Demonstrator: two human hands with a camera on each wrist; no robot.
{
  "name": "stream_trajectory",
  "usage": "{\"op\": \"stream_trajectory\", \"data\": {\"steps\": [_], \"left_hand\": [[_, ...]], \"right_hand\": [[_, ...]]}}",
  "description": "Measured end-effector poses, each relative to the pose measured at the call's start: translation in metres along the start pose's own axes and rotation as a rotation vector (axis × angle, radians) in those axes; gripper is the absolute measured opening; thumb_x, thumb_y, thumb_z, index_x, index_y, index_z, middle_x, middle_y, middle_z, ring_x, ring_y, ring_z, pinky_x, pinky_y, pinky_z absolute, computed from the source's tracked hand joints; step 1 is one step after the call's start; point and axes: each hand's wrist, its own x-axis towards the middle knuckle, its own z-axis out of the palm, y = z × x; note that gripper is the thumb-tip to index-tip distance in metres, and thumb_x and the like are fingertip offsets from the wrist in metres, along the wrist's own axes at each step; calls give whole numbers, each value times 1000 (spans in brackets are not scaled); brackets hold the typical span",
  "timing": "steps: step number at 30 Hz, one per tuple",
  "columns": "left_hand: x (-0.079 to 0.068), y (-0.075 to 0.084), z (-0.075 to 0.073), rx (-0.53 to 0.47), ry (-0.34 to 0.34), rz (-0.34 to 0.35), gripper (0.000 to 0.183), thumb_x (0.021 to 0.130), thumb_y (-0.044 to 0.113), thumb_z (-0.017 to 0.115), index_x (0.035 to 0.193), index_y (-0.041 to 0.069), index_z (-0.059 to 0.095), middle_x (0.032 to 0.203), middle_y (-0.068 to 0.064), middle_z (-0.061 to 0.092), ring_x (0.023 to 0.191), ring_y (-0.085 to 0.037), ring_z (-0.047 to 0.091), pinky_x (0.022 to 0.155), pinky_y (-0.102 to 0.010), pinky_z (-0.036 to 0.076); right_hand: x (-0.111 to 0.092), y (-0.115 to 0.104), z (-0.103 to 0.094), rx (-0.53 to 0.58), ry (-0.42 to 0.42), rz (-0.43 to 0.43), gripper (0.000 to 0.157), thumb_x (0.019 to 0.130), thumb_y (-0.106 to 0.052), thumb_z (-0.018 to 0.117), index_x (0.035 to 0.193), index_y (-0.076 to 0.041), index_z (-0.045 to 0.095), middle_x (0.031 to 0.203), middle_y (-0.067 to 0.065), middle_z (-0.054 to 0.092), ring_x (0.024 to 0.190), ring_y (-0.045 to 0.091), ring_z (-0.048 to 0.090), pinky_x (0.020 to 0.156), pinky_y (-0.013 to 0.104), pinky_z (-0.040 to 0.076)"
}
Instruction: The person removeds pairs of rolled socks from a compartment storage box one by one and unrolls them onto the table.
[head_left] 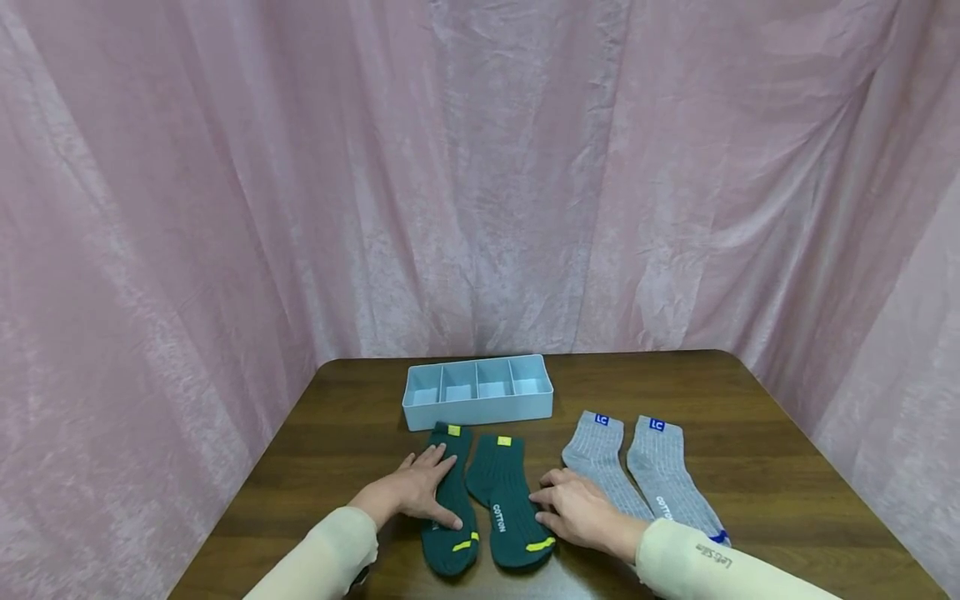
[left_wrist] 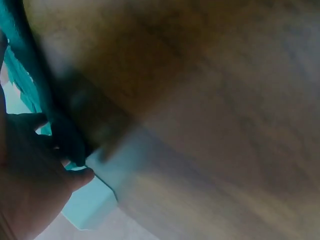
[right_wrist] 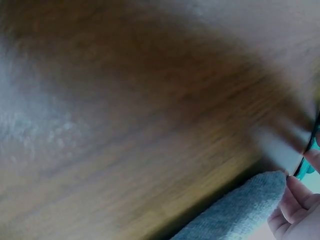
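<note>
Two dark green ribbed socks lie side by side in the head view, each with a yellow tag and a yellow toe stripe. My left hand [head_left: 414, 487] rests with spread fingers on the left green sock [head_left: 452, 550]. That hand [left_wrist: 40, 175] also shows at the left edge of the left wrist view, beside green cloth. My right hand [head_left: 583, 510] lies with its fingertips at the right edge of the right green sock [head_left: 513, 500], which is lettered COTTON. Its forearm overlaps the lower part of a grey sock [head_left: 596, 450]. The grey sock's toe [right_wrist: 250, 205] shows near the right fingers [right_wrist: 297, 190].
A light blue tray [head_left: 480, 410] with several compartments stands behind the green socks. Another grey sock [head_left: 667, 471], with a blue tag and toe stripe, lies at the right on the brown wooden table [head_left: 780, 500]. Pink curtains [head_left: 525, 183] hang behind the table.
</note>
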Motion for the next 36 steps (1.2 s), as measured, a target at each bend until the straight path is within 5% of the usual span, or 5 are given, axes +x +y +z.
{"op": "stream_trajectory", "data": {"steps": [4,12,22,30,36], "left_hand": [[5,2,-2,-26,26,-28,101,78,69,70,153,10,37,161,-17,23,148,-35,18,116,-60,12],[22,14,-2,-11,240,-57,78,93,60,58,145,4,48,154,-24,34,143,-40,29,112,-61,23],[36,22,4,114,178,-137,78,91,61,60,146,7,47,153,-20,37,142,-39,32,110,-61,28],[37,20,2,88,163,-140,75,94,57,57,148,6,45,155,-21,33,143,-41,28,111,-62,26],[31,17,-1,50,129,-97,77,93,57,60,149,7,44,156,-21,31,144,-41,27,111,-60,26]], "right_hand": [[1,-1,-1,-4,-13,17,29,92,-29,71,114,-12,75,116,9,64,104,25,59,85,43,51],[9,-15,3,-10,-13,132,48,94,-46,64,126,-11,68,129,12,59,118,29,55,93,53,46],[4,-29,5,-88,-130,-451,38,106,-41,45,131,-23,67,141,3,55,126,15,53,97,37,47],[5,-33,2,-87,-209,-512,41,106,-46,40,136,-30,62,145,1,51,127,13,50,97,35,46],[7,-34,4,-50,-243,-424,48,104,-49,42,142,-24,56,147,4,48,132,16,48,103,37,44]]}}
